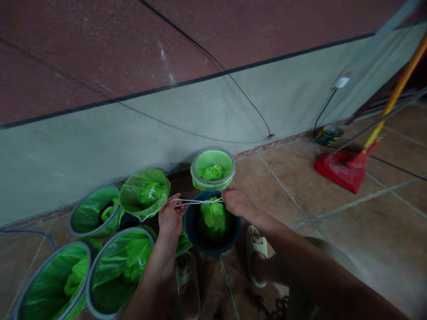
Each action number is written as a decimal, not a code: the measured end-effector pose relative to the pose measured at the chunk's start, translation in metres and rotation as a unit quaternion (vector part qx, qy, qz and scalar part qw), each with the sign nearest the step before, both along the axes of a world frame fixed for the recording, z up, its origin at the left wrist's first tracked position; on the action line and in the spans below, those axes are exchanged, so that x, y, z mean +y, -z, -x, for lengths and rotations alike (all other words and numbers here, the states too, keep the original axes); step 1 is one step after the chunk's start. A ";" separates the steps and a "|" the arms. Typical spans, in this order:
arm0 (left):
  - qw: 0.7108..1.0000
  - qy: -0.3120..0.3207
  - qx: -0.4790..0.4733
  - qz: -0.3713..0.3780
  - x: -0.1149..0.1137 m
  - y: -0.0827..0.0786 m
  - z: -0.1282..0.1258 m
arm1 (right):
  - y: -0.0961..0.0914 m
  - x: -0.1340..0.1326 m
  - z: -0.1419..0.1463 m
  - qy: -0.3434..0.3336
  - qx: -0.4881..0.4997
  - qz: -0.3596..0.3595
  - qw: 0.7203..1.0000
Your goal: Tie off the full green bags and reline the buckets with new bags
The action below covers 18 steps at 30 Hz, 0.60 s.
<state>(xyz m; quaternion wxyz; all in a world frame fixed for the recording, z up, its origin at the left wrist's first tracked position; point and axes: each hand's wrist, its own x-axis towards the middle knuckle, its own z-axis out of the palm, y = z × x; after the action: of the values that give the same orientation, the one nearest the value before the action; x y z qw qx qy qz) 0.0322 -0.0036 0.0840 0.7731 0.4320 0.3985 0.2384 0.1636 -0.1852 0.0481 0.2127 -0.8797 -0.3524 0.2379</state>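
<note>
A white drawstring (196,202) is stretched taut between my two hands above a dark blue bin (191,238). My left hand (171,218) is closed on the string's left end, at the bin's left rim. On the other side my right hand (236,202) pinches the string close to the gathered top of a green garbage bag (213,220). The bag hangs bunched inside the bin. Just behind stands another bin (196,178) lined with a green bag, with a bunched bag inside.
Several green-lined bins crowd the left, including a tilted one (128,195) beside my left hand and a large one (91,284) in front. A red dustpan (343,171) and a black can (328,134) stand at right. Cables hang along the wall (150,138).
</note>
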 end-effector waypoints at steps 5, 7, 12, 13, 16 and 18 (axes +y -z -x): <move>0.997 0.056 -0.047 0.000 -0.003 -0.005 0.000 | 0.002 0.012 -0.003 0.076 0.100 -0.138 0.982; 0.995 0.074 -0.066 -0.009 -0.006 -0.009 -0.001 | 0.007 0.017 -0.001 0.120 0.183 -0.230 0.948; 0.988 0.109 -0.105 -0.028 -0.010 -0.018 -0.003 | 0.008 0.018 0.004 0.167 0.282 -0.297 0.897; 0.986 0.118 -0.111 -0.034 -0.011 -0.020 -0.004 | 0.005 0.017 0.004 0.161 0.282 -0.285 0.902; 0.978 0.152 -0.126 -0.062 -0.015 -0.027 -0.005 | -0.008 0.014 0.009 0.100 0.272 -0.227 0.930; 0.970 0.185 -0.130 -0.090 -0.020 -0.031 -0.006 | -0.015 0.015 0.015 0.036 0.260 -0.192 0.946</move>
<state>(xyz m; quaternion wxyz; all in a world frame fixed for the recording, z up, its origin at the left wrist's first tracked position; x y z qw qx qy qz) 0.0387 -0.0237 0.1149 0.8071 0.5310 0.1850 0.1801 0.1485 -0.1705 0.0635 0.4706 -0.7420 -0.2920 0.3778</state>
